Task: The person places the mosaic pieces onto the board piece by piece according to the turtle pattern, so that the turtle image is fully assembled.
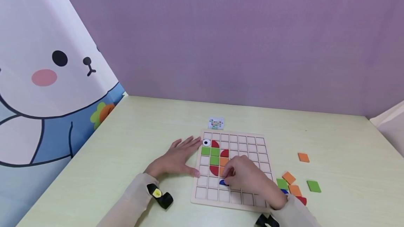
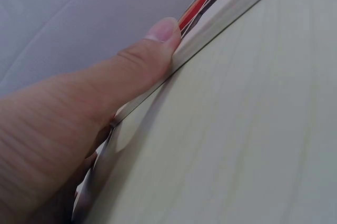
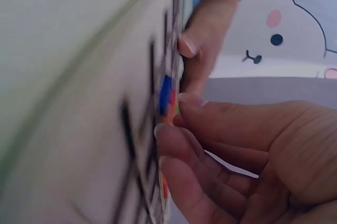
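Observation:
A square wooden grid board (image 1: 212, 193) lies on the table. My left hand (image 1: 176, 157) rests at its left edge, fingers spread; in the left wrist view the thumb (image 2: 142, 58) presses along the board's side. Low on the grid, my right hand (image 1: 247, 174) pinches a blue quarter-round tile (image 1: 223, 182) between thumb and fingertips, close over a cell. In the right wrist view the blue tile (image 3: 166, 95) shows at the fingertips. Above it sit orange tiles (image 1: 224, 161), partly covered by the hand, with green tiles (image 1: 214, 160), red rounded tiles (image 1: 214, 170) and a round eye tile (image 1: 206, 143).
To the board's right lie loose tiles, among them an orange tile (image 1: 303, 157), a green tile (image 1: 314, 186) and a red tile (image 1: 302, 200) partly under the right sleeve. A small picture card (image 1: 216, 123) lies behind the board. A purple cloth wall (image 1: 236, 45) stands at the back.

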A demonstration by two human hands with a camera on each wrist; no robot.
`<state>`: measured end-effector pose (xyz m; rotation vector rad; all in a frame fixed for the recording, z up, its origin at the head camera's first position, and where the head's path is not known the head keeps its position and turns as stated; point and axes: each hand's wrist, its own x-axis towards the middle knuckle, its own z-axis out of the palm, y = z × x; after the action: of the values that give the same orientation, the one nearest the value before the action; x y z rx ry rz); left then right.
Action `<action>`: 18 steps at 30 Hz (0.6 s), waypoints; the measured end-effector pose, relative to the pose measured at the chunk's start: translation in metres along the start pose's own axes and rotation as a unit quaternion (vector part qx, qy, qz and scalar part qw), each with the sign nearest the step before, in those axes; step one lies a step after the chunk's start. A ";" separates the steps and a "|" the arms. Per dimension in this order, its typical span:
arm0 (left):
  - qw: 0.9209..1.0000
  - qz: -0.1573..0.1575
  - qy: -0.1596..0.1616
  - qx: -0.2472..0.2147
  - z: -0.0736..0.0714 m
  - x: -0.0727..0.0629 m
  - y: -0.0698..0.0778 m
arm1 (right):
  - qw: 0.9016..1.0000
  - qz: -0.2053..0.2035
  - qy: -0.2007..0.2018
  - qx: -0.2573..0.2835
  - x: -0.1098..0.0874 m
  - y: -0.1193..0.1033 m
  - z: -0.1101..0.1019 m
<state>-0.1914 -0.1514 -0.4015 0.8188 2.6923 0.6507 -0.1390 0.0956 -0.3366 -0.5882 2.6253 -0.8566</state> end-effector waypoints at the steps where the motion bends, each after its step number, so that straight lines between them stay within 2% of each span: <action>1: 1.000 0.000 0.001 0.001 0.000 0.000 0.000 | 1.000 0.001 0.003 -0.002 0.000 0.001 -0.003; 5: 1.000 -0.004 0.004 0.004 0.000 -0.001 0.000 | 1.000 0.008 0.023 -0.014 -0.001 0.005 -0.015; 11: 1.000 0.004 0.002 0.005 0.002 0.001 0.001 | 0.997 0.054 0.044 -0.026 -0.007 0.016 -0.032; 18: 1.000 -0.006 0.004 0.005 0.001 0.000 0.001 | 0.996 0.055 0.047 -0.056 -0.013 0.033 -0.049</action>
<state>-0.1904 -0.1501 -0.4023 0.8026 2.7088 0.6389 -0.1571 0.1498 -0.3170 -0.4349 2.7762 -0.7227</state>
